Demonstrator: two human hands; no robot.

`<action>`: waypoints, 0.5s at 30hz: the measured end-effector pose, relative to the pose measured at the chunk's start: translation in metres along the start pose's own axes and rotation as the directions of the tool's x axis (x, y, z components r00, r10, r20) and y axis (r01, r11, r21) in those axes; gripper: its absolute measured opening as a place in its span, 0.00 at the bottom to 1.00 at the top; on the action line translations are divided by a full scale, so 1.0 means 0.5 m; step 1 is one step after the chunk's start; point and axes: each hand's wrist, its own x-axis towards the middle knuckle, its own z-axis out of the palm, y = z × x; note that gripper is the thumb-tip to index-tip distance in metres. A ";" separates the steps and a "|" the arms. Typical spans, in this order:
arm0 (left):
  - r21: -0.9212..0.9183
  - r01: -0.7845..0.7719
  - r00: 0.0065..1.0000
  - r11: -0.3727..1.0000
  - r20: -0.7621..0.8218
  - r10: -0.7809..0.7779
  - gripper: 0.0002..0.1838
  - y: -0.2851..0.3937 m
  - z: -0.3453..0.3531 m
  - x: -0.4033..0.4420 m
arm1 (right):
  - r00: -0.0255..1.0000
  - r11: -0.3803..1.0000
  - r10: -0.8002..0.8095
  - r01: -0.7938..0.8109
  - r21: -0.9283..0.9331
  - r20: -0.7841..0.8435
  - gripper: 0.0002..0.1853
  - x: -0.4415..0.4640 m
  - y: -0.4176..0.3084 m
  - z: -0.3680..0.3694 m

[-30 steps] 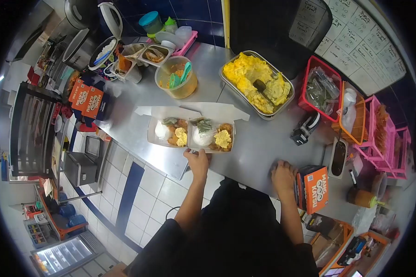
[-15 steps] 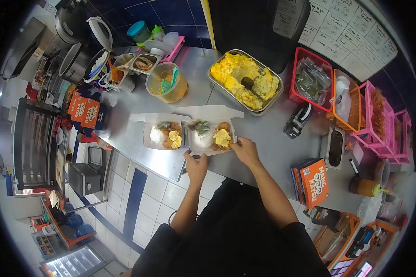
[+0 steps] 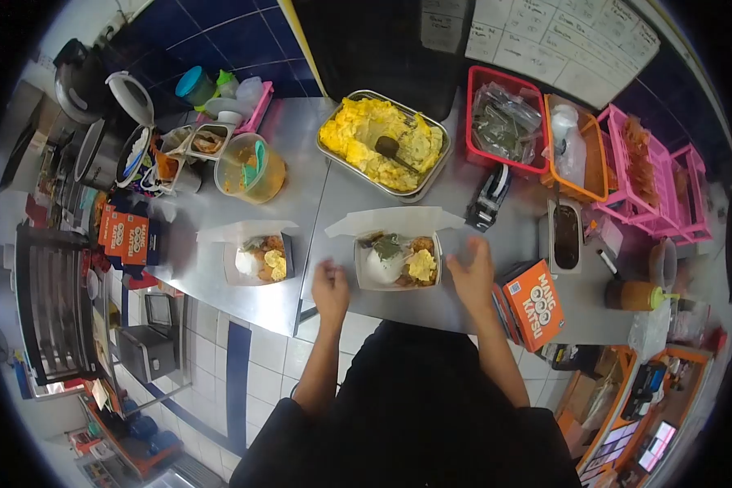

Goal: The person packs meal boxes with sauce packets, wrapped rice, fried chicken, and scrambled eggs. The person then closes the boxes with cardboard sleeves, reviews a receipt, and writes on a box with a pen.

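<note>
Two open paper boxes stand apart on the steel counter. The right box [image 3: 397,262] holds white rice, a green leafy piece, browned food and a yellow topping. The left box [image 3: 260,263] has similar contents and sits further left. My left hand [image 3: 330,286] hovers between the boxes, fingers loosely curled and apart, holding nothing. Just right of the right box is my right hand [image 3: 472,268], its fingers spread and empty. Both boxes have their lids raised at the back.
Behind the boxes is a metal tray [image 3: 433,172] of yellow food with a dark spoon. A round tub [image 3: 252,175] stands back left. Rightward are a red basket [image 3: 506,159], an orange basket [image 3: 595,193], a sauce tray [image 3: 565,237] and stacked orange boxes [image 3: 532,305].
The right box has moved right, away from the left box. My right hand has let go of it and opened beside it. The view has shifted to the right.
</note>
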 end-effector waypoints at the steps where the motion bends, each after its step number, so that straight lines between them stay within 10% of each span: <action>1: -0.012 -0.218 0.963 0.976 -0.167 0.213 0.17 0.014 0.005 0.019 | 0.959 0.967 -0.251 0.243 -0.073 -0.131 0.32 0.021 -0.016 -0.002; 3: 0.063 -0.409 0.901 0.910 -0.128 0.414 0.21 0.127 -0.027 0.072 | 0.886 0.886 -0.463 0.460 -0.059 -0.041 0.34 0.073 -0.087 -0.031; 7: -0.026 -0.245 0.846 0.969 0.483 0.227 0.21 0.138 -0.063 0.127 | 0.873 0.947 -0.120 0.244 -0.208 0.473 0.35 0.084 -0.124 -0.059; 10: 0.012 -0.477 0.813 0.879 0.385 0.437 0.23 0.061 -0.037 0.051 | 0.905 0.926 -0.248 0.326 -0.188 0.345 0.36 -0.017 -0.006 -0.002; 15: -0.223 -0.002 0.926 0.975 0.368 0.086 0.28 0.017 0.028 -0.036 | 0.940 0.922 -0.073 -0.064 0.383 0.333 0.31 -0.095 0.033 0.071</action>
